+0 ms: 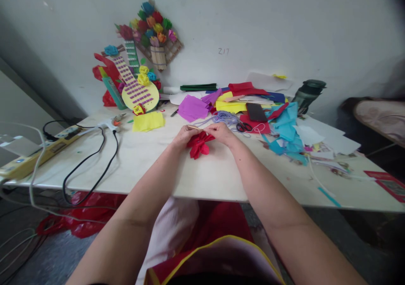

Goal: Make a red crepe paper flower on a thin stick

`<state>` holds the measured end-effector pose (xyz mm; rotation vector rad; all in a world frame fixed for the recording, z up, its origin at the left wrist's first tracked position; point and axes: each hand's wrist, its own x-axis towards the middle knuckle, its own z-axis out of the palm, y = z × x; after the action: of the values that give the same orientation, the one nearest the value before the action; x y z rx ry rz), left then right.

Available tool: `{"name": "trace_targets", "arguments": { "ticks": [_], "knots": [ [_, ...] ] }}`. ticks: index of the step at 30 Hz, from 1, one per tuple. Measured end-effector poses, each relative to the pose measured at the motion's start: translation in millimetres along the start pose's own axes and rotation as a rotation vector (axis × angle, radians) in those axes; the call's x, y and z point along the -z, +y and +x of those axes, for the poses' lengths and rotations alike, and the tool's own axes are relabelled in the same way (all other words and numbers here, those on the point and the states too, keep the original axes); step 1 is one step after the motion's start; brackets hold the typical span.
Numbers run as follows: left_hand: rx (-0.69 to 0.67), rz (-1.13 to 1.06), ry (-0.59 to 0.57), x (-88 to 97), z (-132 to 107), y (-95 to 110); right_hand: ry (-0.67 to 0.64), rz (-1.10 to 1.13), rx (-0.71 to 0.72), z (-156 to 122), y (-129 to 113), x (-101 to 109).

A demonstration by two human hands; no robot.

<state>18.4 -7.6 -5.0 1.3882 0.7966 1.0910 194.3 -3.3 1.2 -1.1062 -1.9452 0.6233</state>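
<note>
A red paper flower with spread petals is held just over the white table. My left hand is closed on its left side, fingers pinched near a thin pale stick at the top. My right hand pinches the flower's upper right edge, its fingertips almost meeting those of the left. Beyond my hands lie a bundle of lilac cord and black scissors. A yellow crepe paper piece rests to the left.
A glue gun and power strip with looping cables occupy the left side. Paper guitars with flowers lean against the wall. Purple paper, a phone, blue scraps and a dark bottle stand or lie behind and right.
</note>
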Motion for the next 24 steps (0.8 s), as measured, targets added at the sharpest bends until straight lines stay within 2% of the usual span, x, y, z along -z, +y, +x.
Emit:
{"name": "trace_targets", "arguments": {
  "ticks": [12,24],
  "knots": [
    [0.037,-0.131,-0.041,2.7,-0.9,-1.3,0.063,-0.058,0.115,2.4,1.1,-3.4],
    [0.039,-0.148,-0.076,4.4,-0.8,-1.1,0.072,-0.091,0.116,1.2,-1.4,-2.7]
  ]
}}
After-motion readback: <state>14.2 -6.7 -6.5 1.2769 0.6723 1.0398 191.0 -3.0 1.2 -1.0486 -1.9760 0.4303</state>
